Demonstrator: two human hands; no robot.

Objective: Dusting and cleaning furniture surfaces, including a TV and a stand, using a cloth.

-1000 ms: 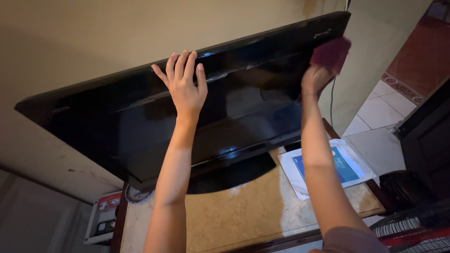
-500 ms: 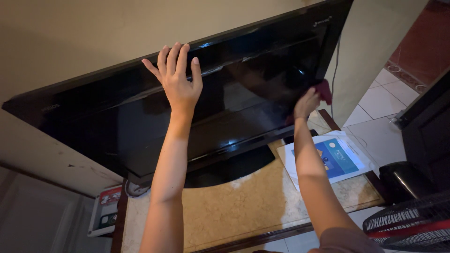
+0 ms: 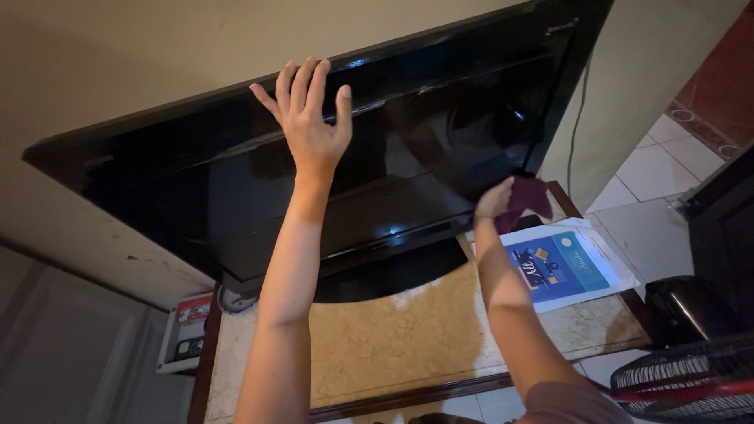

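Bracing flat television (image 3: 236,188) on stone-topped table (image 3: 377,345): left hand (image 3: 310,126) open, fingers spread, palm pressed on upper screen, likely to steady set against tipping. Further right, right hand (image 3: 495,202) clenched around maroon cloth (image 3: 525,198) at lower right corner of screen, just above blue-and-white leaflet (image 3: 561,267); floor fan (image 3: 683,377) at far right.

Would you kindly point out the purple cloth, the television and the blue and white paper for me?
purple cloth (image 3: 528,196): head view, on the bunched fabric beside the right hand.
television (image 3: 408,165): head view, on the dark screen glass.
blue and white paper (image 3: 561,267): head view, on its blue printed middle.
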